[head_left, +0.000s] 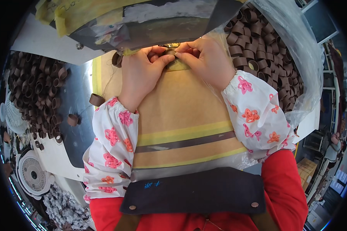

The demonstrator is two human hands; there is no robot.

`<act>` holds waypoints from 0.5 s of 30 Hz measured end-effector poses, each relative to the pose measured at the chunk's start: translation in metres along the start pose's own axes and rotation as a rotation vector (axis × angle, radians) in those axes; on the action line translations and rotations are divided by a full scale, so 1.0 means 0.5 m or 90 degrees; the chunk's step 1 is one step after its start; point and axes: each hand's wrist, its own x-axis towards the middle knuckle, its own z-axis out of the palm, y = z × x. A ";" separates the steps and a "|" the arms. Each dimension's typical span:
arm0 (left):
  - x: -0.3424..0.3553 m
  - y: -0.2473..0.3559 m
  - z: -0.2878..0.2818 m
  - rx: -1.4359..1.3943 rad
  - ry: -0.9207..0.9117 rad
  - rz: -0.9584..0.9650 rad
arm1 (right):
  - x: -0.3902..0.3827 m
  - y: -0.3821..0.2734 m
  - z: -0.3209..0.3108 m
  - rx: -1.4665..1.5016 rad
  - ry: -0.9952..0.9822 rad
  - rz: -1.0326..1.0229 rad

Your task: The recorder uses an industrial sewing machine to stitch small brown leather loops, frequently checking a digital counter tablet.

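Both my hands meet at a lit spot under the machine head (162, 19), which looks like a sewing machine's and is wrapped in grey sheet and yellow tape. Thumb and fingers of my left hand (140, 69) pinch the left side of a small brown band (170, 52). My right hand (208, 56) pinches its right side, close to a small metal part (172, 45). Fingers partly hide the band. Beside my left wrist lie a brown ring (117, 59) and another brown ring (96, 100), with loose thread between them.
A brown board edged with yellow tape (181, 104) lies beneath my forearms. Heaped brown rings (36, 92) cover the left of the table, with a single ring (73, 120) nearby. At right, more rings (258, 50) fill a clear plastic bag (310, 57). A white fan (33, 174) stands lower left.
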 end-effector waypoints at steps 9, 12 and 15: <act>0.006 -0.007 0.009 -0.021 -0.005 -0.017 | 0.005 0.007 0.001 -0.050 0.002 -0.033; 0.008 -0.004 0.007 -0.018 -0.008 -0.023 | 0.005 0.010 0.003 -0.057 0.010 -0.051; 0.010 -0.005 0.005 -0.006 -0.005 -0.006 | 0.006 0.010 0.004 -0.083 0.044 -0.082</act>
